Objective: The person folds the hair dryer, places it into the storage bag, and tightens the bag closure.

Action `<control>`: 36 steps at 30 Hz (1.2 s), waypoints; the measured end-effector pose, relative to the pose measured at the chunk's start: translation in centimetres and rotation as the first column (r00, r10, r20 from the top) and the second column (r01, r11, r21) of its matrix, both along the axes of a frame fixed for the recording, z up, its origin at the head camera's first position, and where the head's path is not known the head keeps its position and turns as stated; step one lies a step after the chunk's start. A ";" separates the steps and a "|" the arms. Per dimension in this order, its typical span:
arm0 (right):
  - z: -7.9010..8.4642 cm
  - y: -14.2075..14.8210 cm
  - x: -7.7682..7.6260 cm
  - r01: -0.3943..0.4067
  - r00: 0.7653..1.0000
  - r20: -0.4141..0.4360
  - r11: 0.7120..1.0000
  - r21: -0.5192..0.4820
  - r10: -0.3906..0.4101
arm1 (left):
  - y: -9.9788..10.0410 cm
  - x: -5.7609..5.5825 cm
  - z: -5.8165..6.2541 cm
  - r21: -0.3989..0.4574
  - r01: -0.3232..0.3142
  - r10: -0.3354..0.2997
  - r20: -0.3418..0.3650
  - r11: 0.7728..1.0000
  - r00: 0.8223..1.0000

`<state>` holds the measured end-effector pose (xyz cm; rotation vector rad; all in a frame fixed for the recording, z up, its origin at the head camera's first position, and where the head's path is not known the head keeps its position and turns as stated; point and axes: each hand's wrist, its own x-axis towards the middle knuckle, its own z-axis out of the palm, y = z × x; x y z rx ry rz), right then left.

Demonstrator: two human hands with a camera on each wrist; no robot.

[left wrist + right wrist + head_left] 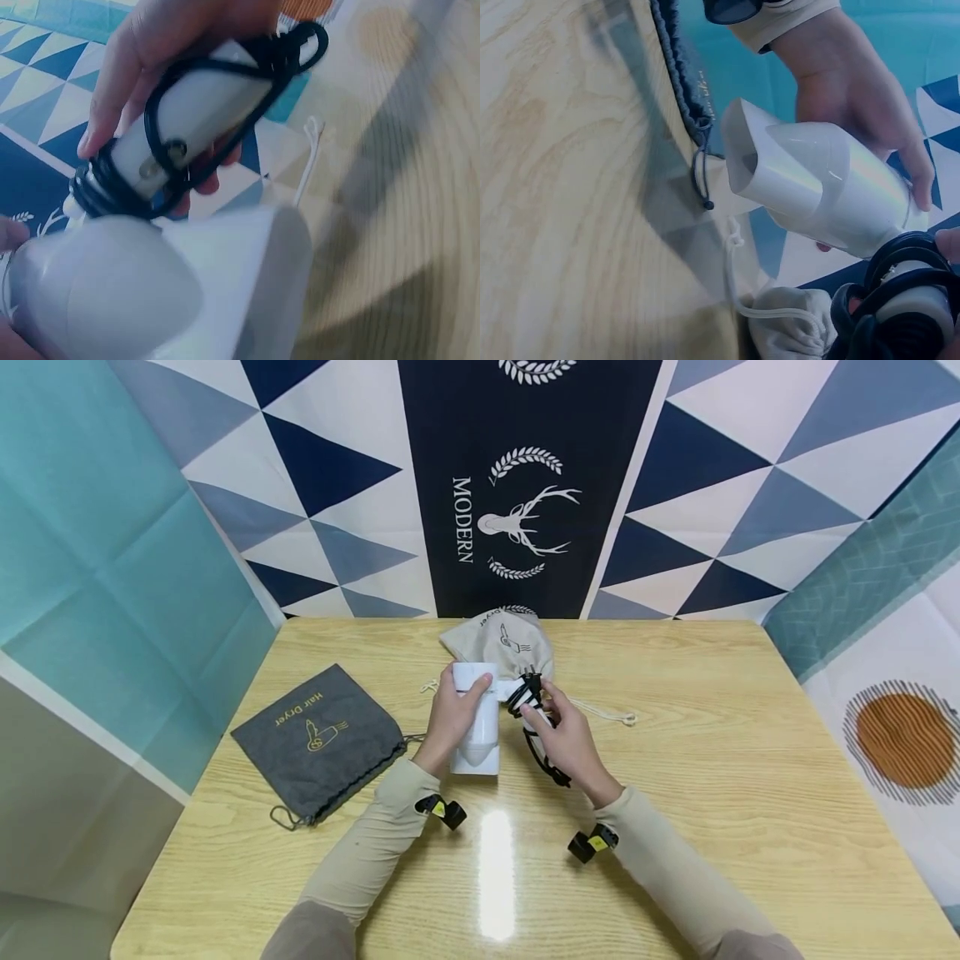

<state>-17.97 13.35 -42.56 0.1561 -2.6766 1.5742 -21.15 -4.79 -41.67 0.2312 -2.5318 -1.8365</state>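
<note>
A white hair dryer [483, 718] with a flared nozzle [255, 277] is held above the table by both hands. My left hand [453, 714] grips the barrel, its thumb across the top near the rear end. My right hand [564, 735] grips the handle [199, 112], around which a black power cord [900, 262] is wound, with a loop hanging below. The plug prongs [531, 672] stick up at the top of the wound cord. Just behind the dryer lies a beige drawstring bag [510, 643] printed with a dryer picture, partly hidden by the dryer and hands.
A dark grey drawstring bag [322, 743] marked "Hair Dryer" lies flat on the left of the wooden table [712, 735]. The beige bag's white cord [603, 714] trails to the right. Patterned cloth [330, 485] hangs behind the table's back edge.
</note>
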 end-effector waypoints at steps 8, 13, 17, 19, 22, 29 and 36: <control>1.2 0.2 -0.5 -0.039 0.996 -0.074 0.996 0.086 0.045 | -0.3 -0.3 0.2 0.012 0.008 -0.007 -0.082 1.000 0.997; 1.5 0.3 -0.5 -0.062 0.992 -0.107 0.995 0.083 0.071 | -0.2 -0.1 0.2 0.084 0.012 -0.003 -0.106 0.996 0.994; 1.5 0.5 -0.5 -0.076 0.993 -0.088 0.996 0.044 0.080 | -0.2 -0.1 0.1 0.112 0.026 -0.012 -0.123 0.993 0.992; 1.5 0.6 -0.4 -0.070 0.995 -0.076 0.997 0.019 0.072 | -0.2 0.0 0.1 0.130 0.038 -0.021 -0.129 0.991 0.991; 1.5 0.7 -0.4 -0.057 0.997 -0.052 0.998 -0.016 0.056 | -0.1 0.0 0.1 0.145 0.049 -0.031 -0.128 0.988 0.991; 1.2 0.4 0.1 -0.024 0.999 -0.045 0.997 -0.076 0.020 | 0.2 0.4 0.1 0.151 0.035 -0.018 -0.116 0.988 0.993; 0.7 -0.5 0.4 0.056 0.995 -0.073 0.989 -0.135 -0.066 | 0.9 0.9 0.0 0.152 -0.023 0.044 -0.133 0.988 0.990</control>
